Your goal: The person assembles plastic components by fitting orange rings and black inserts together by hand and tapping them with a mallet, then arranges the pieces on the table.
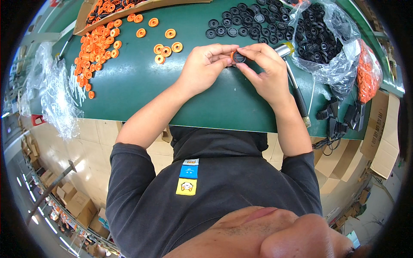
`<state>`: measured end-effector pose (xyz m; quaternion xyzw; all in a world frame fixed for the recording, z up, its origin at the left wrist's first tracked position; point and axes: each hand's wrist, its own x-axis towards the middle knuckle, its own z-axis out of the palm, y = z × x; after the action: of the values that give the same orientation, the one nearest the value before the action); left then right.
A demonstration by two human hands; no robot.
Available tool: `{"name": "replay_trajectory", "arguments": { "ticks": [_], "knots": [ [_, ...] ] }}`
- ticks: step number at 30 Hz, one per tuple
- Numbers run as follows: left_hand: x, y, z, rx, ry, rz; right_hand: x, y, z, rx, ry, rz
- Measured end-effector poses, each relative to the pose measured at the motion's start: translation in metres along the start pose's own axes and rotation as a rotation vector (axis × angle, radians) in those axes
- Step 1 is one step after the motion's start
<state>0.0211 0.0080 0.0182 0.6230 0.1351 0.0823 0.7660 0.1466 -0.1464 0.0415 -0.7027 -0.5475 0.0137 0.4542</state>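
Observation:
Above the middle of the green table, my left hand (206, 64) and my right hand (267, 71) meet at their fingertips. Between them they pinch a small round black disc (239, 57) with an orange wheel-like ring (232, 55) against its left side. The fingers partly cover both parts, so I cannot tell whether they are joined. Left of my left hand lie a few loose orange rings (165, 51). Beside my right wrist rests a mallet (297, 88) with a dark handle and a silver and yellow head.
Piled orange rings (101, 45) lie at the left, by a cardboard tray (142, 8). Black discs (243, 31) spread across the far right, beside a clear bag of black discs (320, 38) and an orange-filled bag (368, 71). Black adapters with cables (337, 120) sit near the right edge.

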Motion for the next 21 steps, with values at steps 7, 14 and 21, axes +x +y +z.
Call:
{"name": "replay_trajectory", "arguments": {
  "ticks": [7, 14, 21],
  "knots": [
    [-0.0002, -0.0008, 0.0000, -0.001, -0.002, -0.016, 0.0002, -0.0025, 0.0001, -0.037, -0.008, -0.015],
    [0.0006, 0.0011, 0.0012, -0.050, 0.006, -0.024, 0.0001, -0.0013, 0.0011, -0.033, 0.007, -0.047],
    [-0.0001, 0.0049, 0.0018, -0.042, 0.012, -0.051, -0.0001, -0.0027, 0.0005, -0.027, 0.000, -0.022]
  ]
}}
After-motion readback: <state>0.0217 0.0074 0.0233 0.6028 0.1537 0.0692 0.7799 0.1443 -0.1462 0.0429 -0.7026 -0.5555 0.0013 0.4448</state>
